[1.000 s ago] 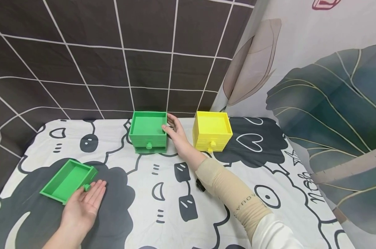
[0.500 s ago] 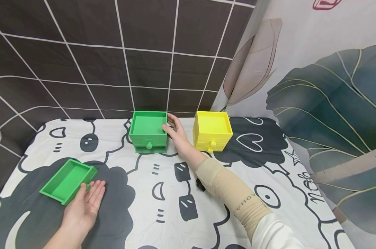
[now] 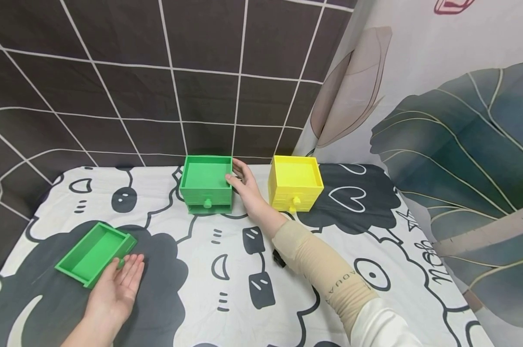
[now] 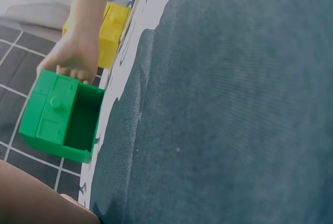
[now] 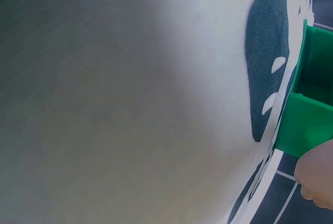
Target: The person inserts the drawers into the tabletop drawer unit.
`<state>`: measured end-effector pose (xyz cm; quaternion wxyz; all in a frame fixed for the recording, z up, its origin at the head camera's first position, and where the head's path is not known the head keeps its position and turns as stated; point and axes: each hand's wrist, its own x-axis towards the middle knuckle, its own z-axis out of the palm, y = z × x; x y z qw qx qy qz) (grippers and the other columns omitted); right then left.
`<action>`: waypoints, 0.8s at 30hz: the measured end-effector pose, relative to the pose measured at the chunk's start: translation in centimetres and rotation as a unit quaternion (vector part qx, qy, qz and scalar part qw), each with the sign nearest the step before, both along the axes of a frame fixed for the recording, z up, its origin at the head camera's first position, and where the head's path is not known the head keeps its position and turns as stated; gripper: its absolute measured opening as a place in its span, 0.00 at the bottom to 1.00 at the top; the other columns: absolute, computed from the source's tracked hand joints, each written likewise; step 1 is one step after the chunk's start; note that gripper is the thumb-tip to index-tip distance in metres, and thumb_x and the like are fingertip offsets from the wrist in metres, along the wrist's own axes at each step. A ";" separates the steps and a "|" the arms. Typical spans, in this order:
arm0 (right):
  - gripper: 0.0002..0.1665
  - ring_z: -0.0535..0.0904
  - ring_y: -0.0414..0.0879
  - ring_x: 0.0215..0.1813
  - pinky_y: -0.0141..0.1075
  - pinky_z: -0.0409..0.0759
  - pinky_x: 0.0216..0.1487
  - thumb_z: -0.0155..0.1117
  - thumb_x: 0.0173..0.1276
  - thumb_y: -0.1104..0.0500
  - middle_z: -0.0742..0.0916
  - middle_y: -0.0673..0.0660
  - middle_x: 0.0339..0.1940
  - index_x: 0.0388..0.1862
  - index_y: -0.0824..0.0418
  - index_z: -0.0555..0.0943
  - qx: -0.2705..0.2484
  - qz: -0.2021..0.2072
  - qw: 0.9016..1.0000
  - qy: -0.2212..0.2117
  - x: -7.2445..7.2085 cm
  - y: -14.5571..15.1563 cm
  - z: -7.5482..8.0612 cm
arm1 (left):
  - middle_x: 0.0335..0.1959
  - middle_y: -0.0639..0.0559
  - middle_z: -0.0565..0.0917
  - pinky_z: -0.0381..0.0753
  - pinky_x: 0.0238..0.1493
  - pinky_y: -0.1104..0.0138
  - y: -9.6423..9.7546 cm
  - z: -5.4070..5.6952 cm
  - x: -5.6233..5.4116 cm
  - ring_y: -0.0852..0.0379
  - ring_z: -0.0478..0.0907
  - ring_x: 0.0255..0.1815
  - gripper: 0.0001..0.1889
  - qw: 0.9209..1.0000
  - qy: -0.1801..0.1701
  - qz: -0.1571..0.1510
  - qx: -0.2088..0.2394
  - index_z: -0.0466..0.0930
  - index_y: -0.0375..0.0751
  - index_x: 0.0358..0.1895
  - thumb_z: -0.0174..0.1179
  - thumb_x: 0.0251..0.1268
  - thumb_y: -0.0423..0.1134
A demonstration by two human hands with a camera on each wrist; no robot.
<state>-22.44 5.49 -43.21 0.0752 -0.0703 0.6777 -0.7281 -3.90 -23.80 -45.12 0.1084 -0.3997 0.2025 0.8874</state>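
The loose green drawer (image 3: pixel 94 253) lies at an angle on the cloth at the left in the head view. My left hand (image 3: pixel 114 294) is palm up at its front, thumb and forefinger on either side of its small round knob (image 3: pixel 121 263). At the back stands a small green drawer cabinet (image 3: pixel 206 197) with a tray top and a lower slot, which appears open and hollow in the left wrist view. My right hand (image 3: pixel 246 190) grips its right wall, thumb over the rim and fingers outside. The right wrist view shows the green drawer (image 5: pixel 299 122) at its edge.
A yellow drawer cabinet (image 3: pixel 295 188) with knobs stands right of the green one. Behind them hangs a dark grid-patterned cloth (image 3: pixel 205 96), with a leaf-print curtain (image 3: pixel 461 144) at the right. A black-and-white cartoon cloth (image 3: pixel 218 327) covers the surface.
My left hand has shifted very slightly toward the drawer, its thumb now overlapping the knob. The drawer has barely turned. My right hand and both cabinets stay in place.
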 end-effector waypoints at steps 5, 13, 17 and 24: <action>0.37 0.62 0.52 0.85 0.50 0.64 0.88 0.56 0.81 0.58 0.69 0.58 0.84 0.85 0.56 0.60 0.003 0.000 1.000 0.001 0.0 0.0 0.0 | 0.34 0.52 0.86 0.89 0.58 0.74 -0.1 -0.1 0.0 0.59 0.90 0.39 0.17 1.000 -0.006 0.000 0.001 0.78 0.47 0.40 0.47 0.87 0.51; 0.37 0.62 0.52 0.86 0.51 0.64 0.88 0.57 0.81 0.59 0.68 0.58 0.84 0.85 0.57 0.60 0.001 -0.001 1.000 -0.001 0.0 0.0 0.1 | 0.35 0.54 0.84 0.88 0.58 0.75 0.0 0.1 0.2 0.59 0.89 0.39 0.16 1.000 -0.010 -0.008 -0.005 0.78 0.47 0.39 0.48 0.87 0.49; 0.37 0.62 0.53 0.86 0.52 0.64 0.88 0.57 0.81 0.59 0.68 0.58 0.84 0.85 0.57 0.60 0.000 -0.001 1.000 0.000 0.0 0.0 0.1 | 0.34 0.54 0.83 0.89 0.56 0.74 0.1 0.3 0.3 0.59 0.89 0.38 0.16 1.000 -0.012 -0.010 0.000 0.78 0.46 0.38 0.47 0.87 0.48; 0.37 0.62 0.53 0.85 0.51 0.64 0.88 0.57 0.80 0.59 0.68 0.59 0.84 0.85 0.58 0.60 0.002 -0.003 1.000 0.004 0.0 0.0 0.1 | 0.33 0.54 0.84 0.90 0.55 0.74 0.5 0.4 0.5 0.58 0.89 0.38 0.17 1.000 -0.005 -0.015 0.011 0.77 0.45 0.36 0.46 0.87 0.46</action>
